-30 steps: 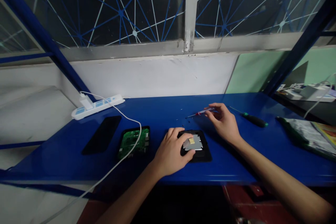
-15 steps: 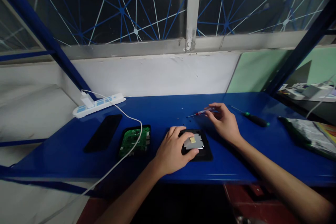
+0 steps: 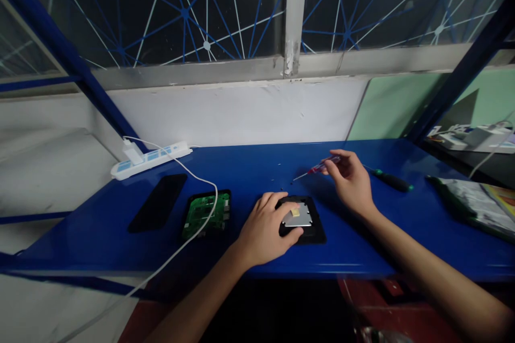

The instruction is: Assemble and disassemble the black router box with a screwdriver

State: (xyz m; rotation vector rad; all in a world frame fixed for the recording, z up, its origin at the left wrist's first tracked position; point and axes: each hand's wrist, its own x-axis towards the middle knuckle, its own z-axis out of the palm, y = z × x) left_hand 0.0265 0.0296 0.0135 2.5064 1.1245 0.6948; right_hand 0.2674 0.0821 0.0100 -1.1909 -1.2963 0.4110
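My left hand [image 3: 267, 229] grips the left side of a black plastic case part [image 3: 317, 233], thumb along its front and fingers over its far side. A silver metal plate [image 3: 304, 215] with a small yellowish pad [image 3: 295, 213] sits in that case part. My right hand [image 3: 351, 181] is closed round a small screwdriver [image 3: 316, 168] with a clear and red handle. Its thin shaft points left and down, the tip just above or at several tiny dark screws [image 3: 291, 183] behind the case part; contact I cannot tell.
A green circuit board [image 3: 205, 213] in a black housing lies left, crossed by a white cable [image 3: 169, 260]. Farther left are a black phone-like slab [image 3: 157, 202] and a white power strip [image 3: 155, 158]. A black-and-green screwdriver [image 3: 392, 180] and a plastic packet [image 3: 469, 203] lie right.
My right hand has lifted slightly and shifted right with the screwdriver, whose tip has moved a little to the right. My left hand stays on the case part.
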